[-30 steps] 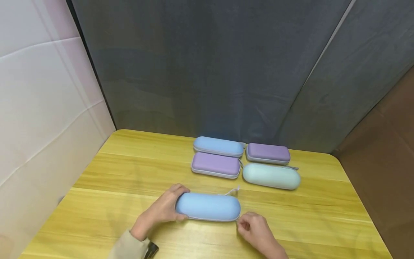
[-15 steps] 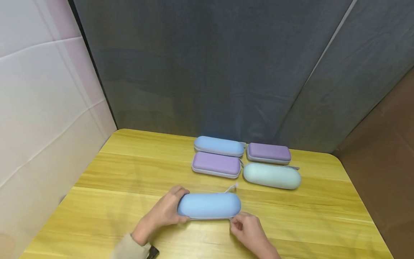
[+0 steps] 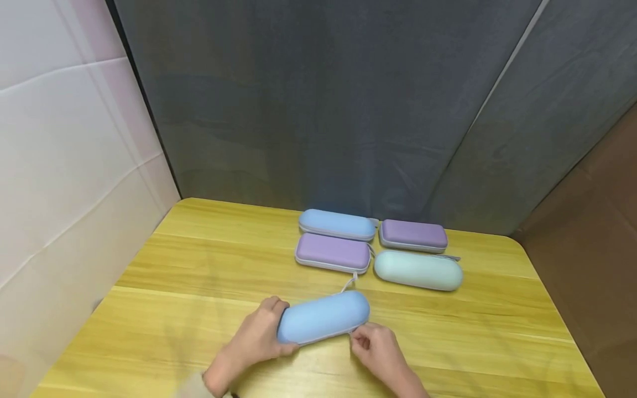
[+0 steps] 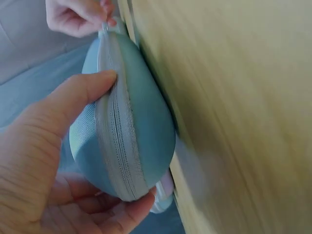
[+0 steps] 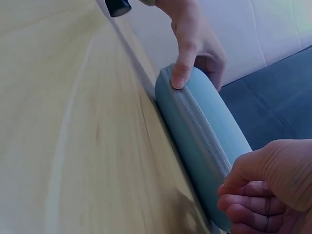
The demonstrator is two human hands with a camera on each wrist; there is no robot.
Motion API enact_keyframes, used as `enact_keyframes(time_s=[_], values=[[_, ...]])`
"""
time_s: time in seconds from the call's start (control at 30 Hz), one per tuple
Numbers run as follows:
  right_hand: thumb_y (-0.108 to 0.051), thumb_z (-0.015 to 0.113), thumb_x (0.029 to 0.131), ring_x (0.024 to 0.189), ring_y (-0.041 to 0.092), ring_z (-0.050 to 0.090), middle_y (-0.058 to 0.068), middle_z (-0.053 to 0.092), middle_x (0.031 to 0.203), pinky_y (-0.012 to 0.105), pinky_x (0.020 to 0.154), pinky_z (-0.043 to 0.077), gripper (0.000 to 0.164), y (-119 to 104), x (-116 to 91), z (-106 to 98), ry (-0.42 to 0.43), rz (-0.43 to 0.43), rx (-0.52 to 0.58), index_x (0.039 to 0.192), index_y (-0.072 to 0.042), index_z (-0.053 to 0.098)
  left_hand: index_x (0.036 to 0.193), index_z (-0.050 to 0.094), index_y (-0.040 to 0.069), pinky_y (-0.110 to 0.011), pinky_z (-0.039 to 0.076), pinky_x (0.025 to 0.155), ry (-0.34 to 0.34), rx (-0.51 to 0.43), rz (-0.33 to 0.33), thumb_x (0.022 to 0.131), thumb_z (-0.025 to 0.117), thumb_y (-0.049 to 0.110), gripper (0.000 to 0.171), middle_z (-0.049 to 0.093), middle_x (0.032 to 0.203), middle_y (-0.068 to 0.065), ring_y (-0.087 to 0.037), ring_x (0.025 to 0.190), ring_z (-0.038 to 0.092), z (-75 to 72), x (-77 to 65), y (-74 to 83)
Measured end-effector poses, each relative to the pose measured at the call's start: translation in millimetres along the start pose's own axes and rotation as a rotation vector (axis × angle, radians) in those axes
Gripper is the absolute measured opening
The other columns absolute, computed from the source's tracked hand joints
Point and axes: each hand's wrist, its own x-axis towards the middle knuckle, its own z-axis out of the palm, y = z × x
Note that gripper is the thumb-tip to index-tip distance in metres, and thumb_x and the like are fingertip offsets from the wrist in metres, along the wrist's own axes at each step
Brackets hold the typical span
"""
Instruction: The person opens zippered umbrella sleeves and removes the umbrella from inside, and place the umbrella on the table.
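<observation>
A light blue zippered hard case with rounded ends lies on the table, slanted with its right end farther back. My left hand grips its left end, the thumb on the grey zipper band and the fingers round the other side. At the right end of that zipper, my right hand pinches what looks like the zipper pull, mostly hidden by the fingertips. Along the stretch between the hands the zipper teeth look closed. A pale wrist strap sticks out from the case's far side.
Behind the held case stand another blue case, two purple cases, one at left and one at right, and a mint green case. The wooden table meets a dark curtain at the back.
The blue case has turned, its right end swinging away and its left end coming nearer. My right hand has shifted left to its front zipper edge. My left hand keeps its grip.
</observation>
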Motion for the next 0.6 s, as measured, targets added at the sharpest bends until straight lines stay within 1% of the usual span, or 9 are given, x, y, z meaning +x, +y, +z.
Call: enact_keyframes(time_s=[0.07, 0.17, 0.3, 0.43, 0.53, 0.6], values=[[0.008, 0.070, 0.062, 0.056, -0.006, 0.042, -0.011, 0.053, 0.060, 0.005, 0.049, 0.037, 0.021, 0.9, 0.8, -0.9, 0.002, 0.001, -0.006, 0.063, -0.012, 0.064, 0.102, 0.059, -0.004, -0.038, 0.055, 0.069, 0.003, 0.013, -0.014, 0.056, 0.087, 0.033, 0.065, 0.057, 0.094, -0.010, -0.023, 0.084, 0.058, -0.2, -2.5, 5.6], [0.008, 0.070, 0.062, 0.056, -0.006, 0.042, -0.011, 0.052, 0.061, 0.006, 0.049, 0.037, 0.021, -0.7, 1.7, -2.2, -0.011, 0.007, -0.014, 0.063, -0.013, 0.063, 0.099, 0.060, -0.004, -0.037, 0.055, 0.066, 0.037, 0.049, -0.036, 0.054, 0.087, 0.035, 0.065, 0.057, 0.090, -0.009, -0.021, 0.082, 0.057, 0.0, -7.5, 14.2], [0.007, 0.070, 0.064, 0.057, -0.005, 0.042, -0.011, 0.052, 0.062, 0.008, 0.049, 0.038, 0.020, -4.9, 1.9, -3.4, -0.054, 0.023, 0.005, 0.064, -0.013, 0.063, 0.094, 0.060, -0.003, -0.035, 0.054, 0.060, 0.090, 0.089, -0.079, 0.051, 0.087, 0.038, 0.065, 0.055, 0.083, -0.007, -0.017, 0.074, 0.055, 4.2, -14.7, 25.0], [0.006, 0.069, 0.069, 0.058, -0.005, 0.043, -0.011, 0.052, 0.062, 0.010, 0.049, 0.039, 0.019, -8.4, 2.2, -3.2, -0.102, 0.043, 0.028, 0.066, -0.012, 0.064, 0.087, 0.058, -0.003, -0.031, 0.052, 0.053, 0.121, 0.154, -0.108, 0.050, 0.086, 0.042, 0.064, 0.051, 0.075, -0.005, -0.014, 0.066, 0.052, 8.6, -20.3, 37.2], [0.005, 0.069, 0.070, 0.058, -0.005, 0.043, -0.011, 0.052, 0.062, 0.010, 0.049, 0.040, 0.018, -10.8, 2.4, -1.8, -0.127, 0.054, 0.039, 0.066, -0.011, 0.064, 0.084, 0.056, -0.003, -0.028, 0.050, 0.048, 0.109, 0.219, -0.134, 0.050, 0.085, 0.045, 0.066, 0.048, 0.072, -0.005, -0.014, 0.061, 0.049, 9.9, -22.8, 46.8], [0.005, 0.069, 0.071, 0.057, -0.005, 0.044, -0.011, 0.052, 0.062, 0.011, 0.049, 0.040, 0.017, -12.3, 2.3, -0.8, -0.148, 0.060, 0.052, 0.066, -0.011, 0.065, 0.084, 0.055, -0.004, -0.027, 0.048, 0.045, 0.085, 0.251, -0.156, 0.051, 0.084, 0.049, 0.069, 0.047, 0.071, -0.007, -0.015, 0.059, 0.048, 10.7, -23.7, 52.8]])
